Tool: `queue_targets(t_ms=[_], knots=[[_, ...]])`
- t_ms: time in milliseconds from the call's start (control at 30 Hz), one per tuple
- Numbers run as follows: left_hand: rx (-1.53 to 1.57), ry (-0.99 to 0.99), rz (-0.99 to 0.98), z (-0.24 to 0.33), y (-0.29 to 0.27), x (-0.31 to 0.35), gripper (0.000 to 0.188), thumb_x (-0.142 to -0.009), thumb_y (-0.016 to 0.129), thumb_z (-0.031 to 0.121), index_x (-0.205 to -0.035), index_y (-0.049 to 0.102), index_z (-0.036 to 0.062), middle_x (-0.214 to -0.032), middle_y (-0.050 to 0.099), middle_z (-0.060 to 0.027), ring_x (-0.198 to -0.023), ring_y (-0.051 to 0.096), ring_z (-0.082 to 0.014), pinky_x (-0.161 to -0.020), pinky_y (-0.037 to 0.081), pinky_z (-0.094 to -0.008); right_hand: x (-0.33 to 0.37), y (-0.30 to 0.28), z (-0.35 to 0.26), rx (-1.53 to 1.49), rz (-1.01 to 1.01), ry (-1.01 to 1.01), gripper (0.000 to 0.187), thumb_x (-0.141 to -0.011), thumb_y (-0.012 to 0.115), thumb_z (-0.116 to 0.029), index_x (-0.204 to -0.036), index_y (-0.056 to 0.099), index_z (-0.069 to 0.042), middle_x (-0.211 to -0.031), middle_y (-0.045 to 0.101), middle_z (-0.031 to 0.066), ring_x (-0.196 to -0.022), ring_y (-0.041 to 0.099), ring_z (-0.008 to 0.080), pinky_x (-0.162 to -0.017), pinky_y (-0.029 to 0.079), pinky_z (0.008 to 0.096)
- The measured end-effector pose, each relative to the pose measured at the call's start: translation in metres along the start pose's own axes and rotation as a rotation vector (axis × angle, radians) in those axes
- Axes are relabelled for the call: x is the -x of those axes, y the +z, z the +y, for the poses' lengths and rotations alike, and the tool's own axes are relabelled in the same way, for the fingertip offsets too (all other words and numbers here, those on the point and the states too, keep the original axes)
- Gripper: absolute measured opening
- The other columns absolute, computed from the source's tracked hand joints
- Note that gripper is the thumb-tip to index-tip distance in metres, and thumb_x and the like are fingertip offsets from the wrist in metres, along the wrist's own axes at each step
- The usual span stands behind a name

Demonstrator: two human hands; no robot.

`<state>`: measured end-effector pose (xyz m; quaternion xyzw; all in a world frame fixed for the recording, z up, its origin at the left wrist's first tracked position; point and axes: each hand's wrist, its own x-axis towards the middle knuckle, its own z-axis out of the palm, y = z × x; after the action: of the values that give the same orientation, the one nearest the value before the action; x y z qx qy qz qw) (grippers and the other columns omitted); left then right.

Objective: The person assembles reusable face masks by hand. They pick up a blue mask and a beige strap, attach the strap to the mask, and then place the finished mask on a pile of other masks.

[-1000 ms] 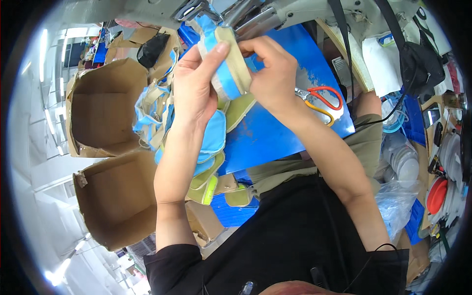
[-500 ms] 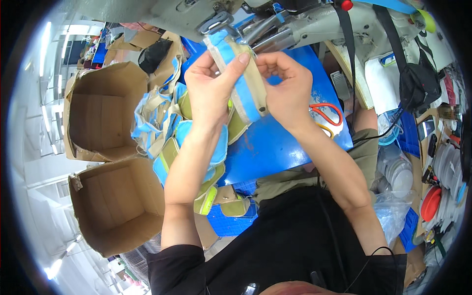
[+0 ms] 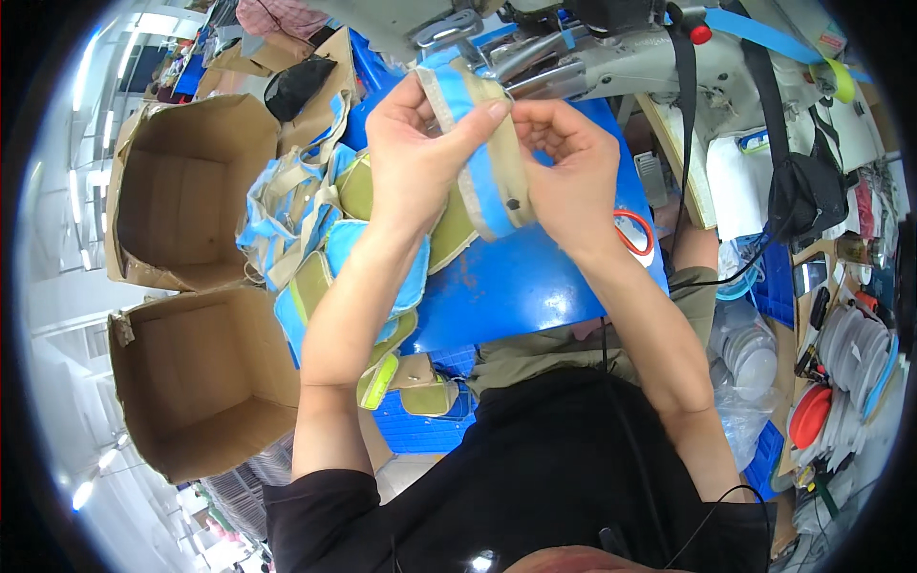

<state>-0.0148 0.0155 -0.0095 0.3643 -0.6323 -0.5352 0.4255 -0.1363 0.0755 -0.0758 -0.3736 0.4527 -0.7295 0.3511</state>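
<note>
A blue and beige fabric strip [image 3: 489, 181] with a dark snap-like dot near its lower end is stretched between my hands, over the blue tabletop. My left hand [image 3: 415, 153] pinches its left edge with the thumb on top. Closed at the strip's right edge, my right hand [image 3: 573, 167] has its thumb and fingertips together on the fabric. Left of them lies a heap of blue and beige fabric pieces [image 3: 287, 215], with olive and blue padded pieces [image 3: 377, 267] nearer to me, partly behind my left forearm.
A grey sewing machine [image 3: 630, 72] spans the far side of the blue table [image 3: 516, 296]. Red-handled scissors [image 3: 637, 232] lie right of my right wrist. Two open cardboard boxes [image 3: 143, 191] stand at the left. A black pouch [image 3: 807, 191] hangs at the right.
The whole view has shifted slightly. Both hands keep their hold on the fabric strip, which is turned a little, and my right forearm covers more of the scissors.
</note>
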Motion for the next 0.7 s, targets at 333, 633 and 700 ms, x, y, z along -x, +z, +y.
queue_targets(t_ms=[333, 633, 700], knots=[[-0.052, 0.006, -0.013, 0.002, -0.004, -0.009, 0.046, -0.080, 0.086, 0.003, -0.117, 0.059, 0.0004, -0.098, 0.074, -0.0096, -0.084, 0.072, -0.0143, -0.079, 0.059, -0.0288, -0.001, -0.015, -0.033, -0.154, -0.164, 0.275, 0.022, -0.090, 0.073, -0.005, -0.110, 0.071, 0.004, -0.094, 0.075, 0.0062, -0.081, 0.069, 0.0085, -0.072, 0.055, 0.0229], [-0.010, 0.001, -0.023, 0.006, 0.002, -0.008, 0.050, -0.078, 0.088, 0.006, -0.117, 0.058, 0.0001, -0.100, 0.072, -0.0088, -0.086, 0.070, -0.0146, -0.082, 0.058, -0.0294, 0.003, -0.021, -0.039, -0.206, -0.198, 0.324, 0.024, -0.093, 0.073, -0.006, -0.113, 0.070, 0.005, -0.097, 0.075, 0.0084, -0.084, 0.070, 0.0092, -0.075, 0.056, 0.0232], [-0.091, 0.004, -0.009, 0.003, -0.004, -0.014, 0.051, -0.078, 0.089, 0.009, -0.117, 0.058, 0.0000, -0.100, 0.071, -0.0088, -0.088, 0.070, -0.0144, -0.082, 0.057, -0.0294, 0.004, -0.023, -0.040, -0.241, -0.209, 0.350, 0.024, -0.093, 0.073, -0.006, -0.114, 0.070, 0.006, -0.098, 0.076, 0.0092, -0.084, 0.070, 0.0093, -0.076, 0.056, 0.0233]])
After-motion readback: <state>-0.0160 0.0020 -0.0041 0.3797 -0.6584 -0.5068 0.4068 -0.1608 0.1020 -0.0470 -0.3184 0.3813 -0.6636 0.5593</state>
